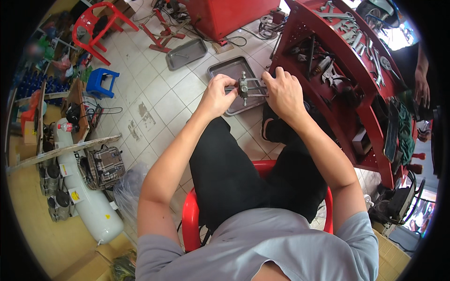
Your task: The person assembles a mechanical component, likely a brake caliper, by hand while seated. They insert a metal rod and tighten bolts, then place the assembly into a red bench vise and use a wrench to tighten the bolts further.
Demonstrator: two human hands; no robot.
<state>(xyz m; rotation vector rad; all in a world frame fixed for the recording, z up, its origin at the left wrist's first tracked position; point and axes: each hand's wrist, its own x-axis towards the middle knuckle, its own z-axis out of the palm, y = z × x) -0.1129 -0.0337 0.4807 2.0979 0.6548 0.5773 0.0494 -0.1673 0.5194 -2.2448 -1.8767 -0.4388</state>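
Both hands are raised in front of my knees, over a grey metal tray (252, 104) on the floor. Between them is a metal puller-like tool (243, 88), with a crosswise block, a threaded screw through it and parallel rods running sideways. My left hand (219, 96) pinches its left end between thumb and fingers. My right hand (285, 92) is closed around the right ends of the rods, fingers curled over them. The tool's exact kind is too small to make out, and the fingers hide both its ends.
A red tool cart (323, 100) with wrenches (344, 28) and pliers (331, 75) stands at my right. Beyond it hangs another person's hand (422, 86). Ahead are a second tray (186, 54) and a red stand (161, 35). A blue stool (101, 83) and white tank (86, 196) are left.
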